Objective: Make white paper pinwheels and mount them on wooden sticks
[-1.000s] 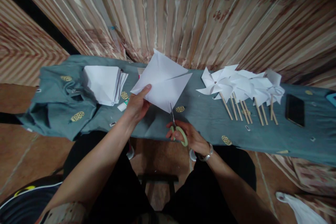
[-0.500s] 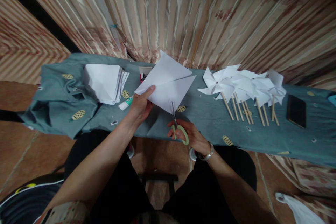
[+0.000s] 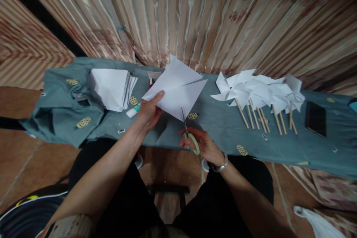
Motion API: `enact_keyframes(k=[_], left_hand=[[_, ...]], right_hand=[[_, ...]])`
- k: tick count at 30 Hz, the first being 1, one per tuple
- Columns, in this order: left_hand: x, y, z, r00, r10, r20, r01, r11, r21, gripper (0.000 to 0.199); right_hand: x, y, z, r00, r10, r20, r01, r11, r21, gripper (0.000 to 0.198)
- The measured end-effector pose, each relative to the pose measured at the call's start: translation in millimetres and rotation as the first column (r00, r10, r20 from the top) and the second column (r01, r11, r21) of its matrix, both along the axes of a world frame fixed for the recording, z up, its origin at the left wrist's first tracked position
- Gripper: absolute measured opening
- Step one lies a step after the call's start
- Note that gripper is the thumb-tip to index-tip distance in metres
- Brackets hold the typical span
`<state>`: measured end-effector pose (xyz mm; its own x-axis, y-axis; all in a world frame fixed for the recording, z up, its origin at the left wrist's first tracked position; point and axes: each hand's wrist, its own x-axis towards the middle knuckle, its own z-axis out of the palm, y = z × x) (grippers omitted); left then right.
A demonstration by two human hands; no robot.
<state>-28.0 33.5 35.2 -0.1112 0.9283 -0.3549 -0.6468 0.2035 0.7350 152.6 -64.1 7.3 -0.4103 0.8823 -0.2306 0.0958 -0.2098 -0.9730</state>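
Observation:
My left hand (image 3: 150,113) pinches the left corner of a white paper square (image 3: 178,85), thumb on top and fingers beneath. A slit runs into the square from its right corner. My right hand (image 3: 202,141) grips a pair of scissors (image 3: 192,141) with pale green handles. Their blades lie at the paper's near corner, pointing toward its middle. Left of the held sheet is a stack of white paper (image 3: 110,88). A green and white tube (image 3: 134,110) rests beside my left hand, and a small red and black item (image 3: 151,81) is partly covered by the sheet.
Several white paper pinwheels (image 3: 259,87) on wooden sticks lie at the right of the cloth-covered table (image 3: 167,134). Past them is a black phone (image 3: 315,118). A pleated curtain (image 3: 178,18) hangs right behind the table. The cloth is bunched at the left end.
The scissor handles have drawn closer together and the blades look more nearly shut at the paper's near corner. The paper and my left hand have barely shifted.

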Motion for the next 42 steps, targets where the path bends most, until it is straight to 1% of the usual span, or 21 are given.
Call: enact_keyframes(k=[5, 10, 15, 22, 30, 42], left_hand=[[-1.2, 0.6, -0.1, 1.000, 0.001, -0.003, -0.001, 1.000, 0.006, 0.014], [-2.0, 1.6, -2.3, 1.000, -0.008, 0.017, 0.007, 1.000, 0.020, 0.022], [-2.7, 1.4, -2.5, 0.999, 0.005, 0.046, -0.007, 1.000, 0.026, 0.023], [-3.0, 1.7, -2.1, 1.000, 0.000, 0.030, -0.001, 1.000, 0.015, 0.027], [-4.0, 1.9, -3.3, 1.000, 0.011, 0.013, -0.011, 1.000, 0.021, 0.017], [-3.8, -0.3, -0.2, 1.000, 0.002, 0.002, -0.002, 1.000, 0.010, 0.013]], right_hand=[[-1.0, -0.1, -1.9, 0.999, -0.017, 0.029, 0.017, 1.000, 0.000, 0.052], [-1.8, -0.4, -5.3, 0.999, -0.043, 0.022, 0.044, 0.998, -0.035, 0.050], [-2.6, -1.1, -5.2, 0.997, -0.077, 0.026, 0.078, 0.995, -0.063, 0.048], [-4.8, -1.4, -4.0, 0.994, -0.109, 0.026, 0.111, 0.989, -0.097, 0.047], [-8.1, -1.4, -1.6, 0.989, -0.142, 0.026, 0.144, 0.980, -0.138, 0.044], [-9.9, -2.6, -3.9, 0.983, -0.181, 0.011, 0.181, 0.973, -0.143, 0.040]])
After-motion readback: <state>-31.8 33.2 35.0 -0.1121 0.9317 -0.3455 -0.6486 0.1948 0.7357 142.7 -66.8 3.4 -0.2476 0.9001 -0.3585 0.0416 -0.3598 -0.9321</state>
